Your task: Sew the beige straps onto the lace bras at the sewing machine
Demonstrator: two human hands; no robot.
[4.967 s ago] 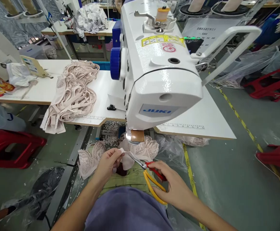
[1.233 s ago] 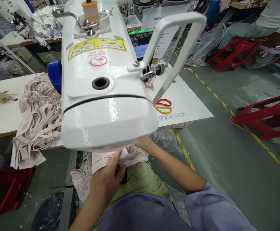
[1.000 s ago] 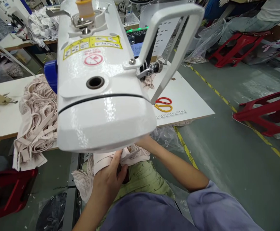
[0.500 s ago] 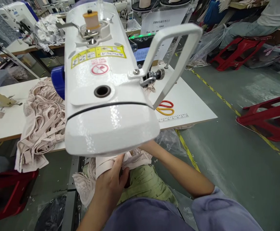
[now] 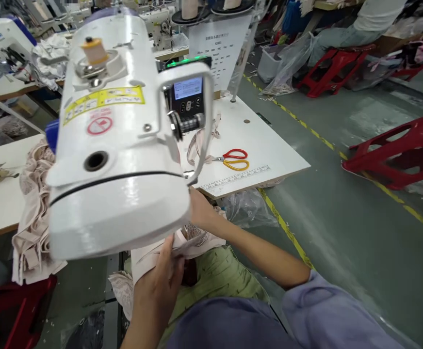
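Observation:
A white sewing machine head (image 5: 120,208) fills the left middle of the view and hides the needle area. Below it my left hand (image 5: 156,286) is closed on a beige lace bra (image 5: 146,257), thumb and fingers gripping its band over my lap. My right hand (image 5: 202,211) reaches in by the machine's right side, above the bra's lace part. Its fingers are hidden behind the machine head, so their grip does not show. More beige lace (image 5: 123,291) hangs left of my left wrist.
Red-and-yellow-handled scissors (image 5: 236,160) lie on the white table (image 5: 284,160) behind a printed ruler (image 5: 236,178). A control panel (image 5: 187,94) stands behind the machine. At left hangs a heap of beige bras (image 5: 35,208). Red stools (image 5: 397,150) stand on the floor.
The view has swung, so the machine sits farther left and the scissors and panel show more. My right hand has moved forward and up beside the machine head; my left keeps the bra.

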